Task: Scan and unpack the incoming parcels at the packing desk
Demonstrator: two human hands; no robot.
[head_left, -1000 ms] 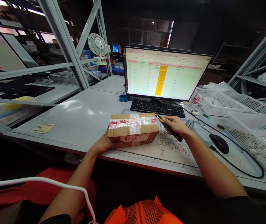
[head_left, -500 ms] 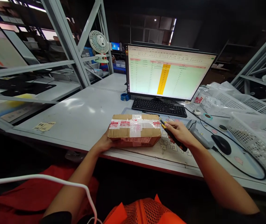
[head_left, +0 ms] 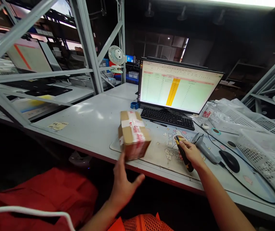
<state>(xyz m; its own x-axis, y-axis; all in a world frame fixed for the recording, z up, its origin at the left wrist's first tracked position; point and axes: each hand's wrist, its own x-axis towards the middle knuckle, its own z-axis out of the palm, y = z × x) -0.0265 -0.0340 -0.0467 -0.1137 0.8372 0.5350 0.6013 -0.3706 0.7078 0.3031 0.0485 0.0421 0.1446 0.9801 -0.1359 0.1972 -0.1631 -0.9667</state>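
A brown cardboard box (head_left: 128, 136), sealed with clear and red-printed tape, stands near the table's front edge with its long side pointing away from me. My left hand (head_left: 125, 184) is open, thumb spread, its fingertips at the box's near lower corner; whether they touch it I cannot tell. My right hand (head_left: 191, 154) is closed around a black and yellow utility knife (head_left: 185, 158), held just above the desk mat (head_left: 159, 150) to the right of the box. Close beyond that hand lies a grey barcode scanner (head_left: 206, 149).
A monitor (head_left: 176, 85) and black keyboard (head_left: 167, 118) stand behind the box, with a blue tape roll (head_left: 134, 105) beside them. To the right are a mouse (head_left: 229, 161), a looping cable and white plastic baskets (head_left: 262, 160). A metal frame (head_left: 86, 45) rises at left.
The box has turned from lying crosswise to pointing away from me. My left hand has come off its side and opened. My right hand, still with the knife, has moved slightly right and nearer.
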